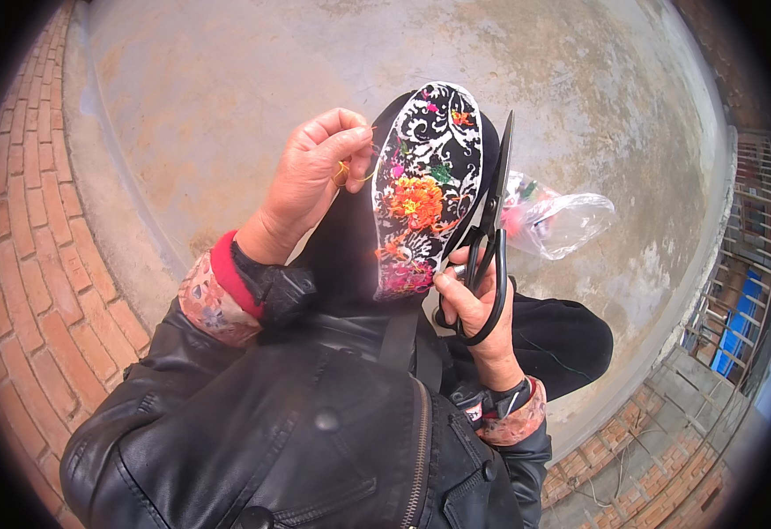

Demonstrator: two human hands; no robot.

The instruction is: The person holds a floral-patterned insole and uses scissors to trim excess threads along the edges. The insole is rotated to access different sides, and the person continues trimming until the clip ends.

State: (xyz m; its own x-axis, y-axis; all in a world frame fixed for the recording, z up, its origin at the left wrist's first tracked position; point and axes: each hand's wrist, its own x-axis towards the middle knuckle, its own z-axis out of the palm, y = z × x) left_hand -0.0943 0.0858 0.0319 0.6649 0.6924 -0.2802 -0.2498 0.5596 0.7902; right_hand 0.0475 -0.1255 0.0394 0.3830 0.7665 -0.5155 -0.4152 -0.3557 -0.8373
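Observation:
An embroidered shoe insole (451, 142), black and white with a white edge, lies over my raised knee. Orange, pink and green stitching covers parts of its face. My left hand (323, 155) is beside its left edge, thumb and forefinger pinched, with a fine yellow thread (361, 178) running from the fingers to the insole. Whether a needle is in that pinch is too small to tell. Black-handled scissors (491, 215) sit in my right hand (475, 301), blades pointing away from me and nearly closed. A metal band, perhaps a thimble, shows on a right finger. The right thumb touches the insole's lower edge.
On the concrete floor (227, 86) to the right rests a clear plastic bag (564, 218) with colourful contents. Brick paving (42, 264) runs along the left. Metal bars (749, 218) and a blue object (739, 324) stand at the far right. A loose dark thread lies on my right trouser leg.

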